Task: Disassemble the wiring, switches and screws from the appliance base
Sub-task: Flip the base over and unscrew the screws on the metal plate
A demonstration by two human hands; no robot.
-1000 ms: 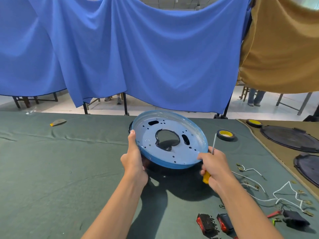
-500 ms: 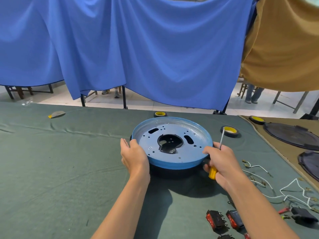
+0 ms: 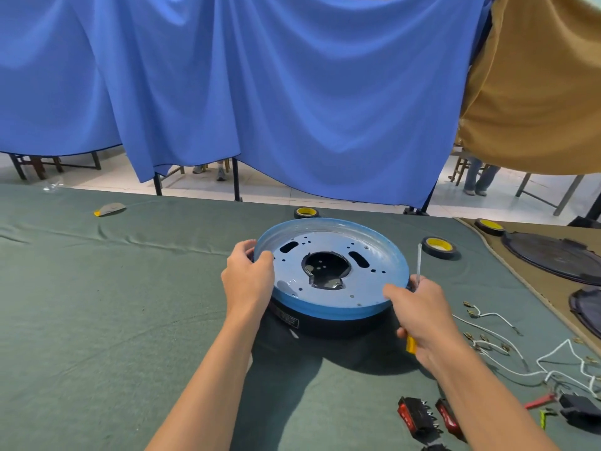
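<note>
A round blue appliance base [image 3: 364, 288] with a black lower rim lies flat on the green cloth, its holed plate facing up. My left hand [image 3: 248, 278] grips its left rim, thumb over the edge. My right hand [image 3: 419, 314] holds a yellow-handled screwdriver [image 3: 418, 265], shaft pointing up, while its fingers touch the base's right rim. Loose white wires [image 3: 494, 345] lie to the right. Two red rocker switches [image 3: 419, 415] lie at the near right beside my right forearm.
Yellow-cored tape rolls sit behind the base [image 3: 305, 212] and to its right [image 3: 439, 247], with a third [image 3: 489, 226] on the brown cloth. Black round covers [image 3: 553, 258] lie at far right. A black plug part [image 3: 580, 408] lies near the wires. Blue curtains hang behind the table.
The base went from tilted up in both hands to lying flat on the cloth. My left hand shifted up onto the left rim; my right hand stayed at the right rim with the screwdriver.
</note>
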